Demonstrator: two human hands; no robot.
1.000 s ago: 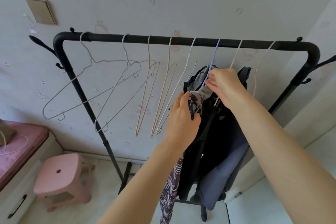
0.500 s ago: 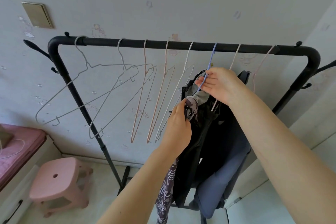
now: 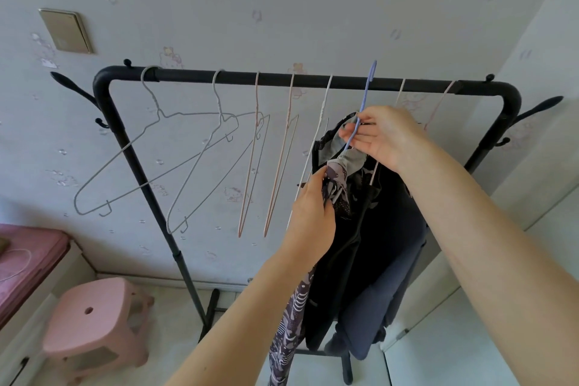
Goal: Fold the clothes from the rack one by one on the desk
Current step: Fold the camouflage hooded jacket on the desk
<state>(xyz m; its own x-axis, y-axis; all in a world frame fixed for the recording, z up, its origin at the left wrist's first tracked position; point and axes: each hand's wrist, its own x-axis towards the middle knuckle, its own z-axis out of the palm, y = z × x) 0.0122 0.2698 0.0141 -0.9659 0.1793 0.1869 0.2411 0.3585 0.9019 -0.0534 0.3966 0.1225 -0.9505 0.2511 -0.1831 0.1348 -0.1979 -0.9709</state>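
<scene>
Hanging on the black rack (image 3: pixel 282 80), five bare wire hangers (image 3: pixel 200 147) crowd the bar to the left of the blue hanger (image 3: pixel 365 94), whose hook stands lifted above the bar. The right hand (image 3: pixel 380 135) pinches that hanger's neck while the left hand (image 3: pixel 313 213) grips the patterned purple garment (image 3: pixel 291 323) trailing below it. Dark clothes (image 3: pixel 376 244) hang right behind on the neighbouring hangers, and a pink stool (image 3: pixel 91 320) stands at lower left.

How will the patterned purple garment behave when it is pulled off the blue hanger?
The patterned garment will probably be floppy: it hangs in a narrow limp strip below the left hand. It looks thin, so likely light. It may snag, since its bunched top sits on the blue hanger held by the right hand.
</scene>
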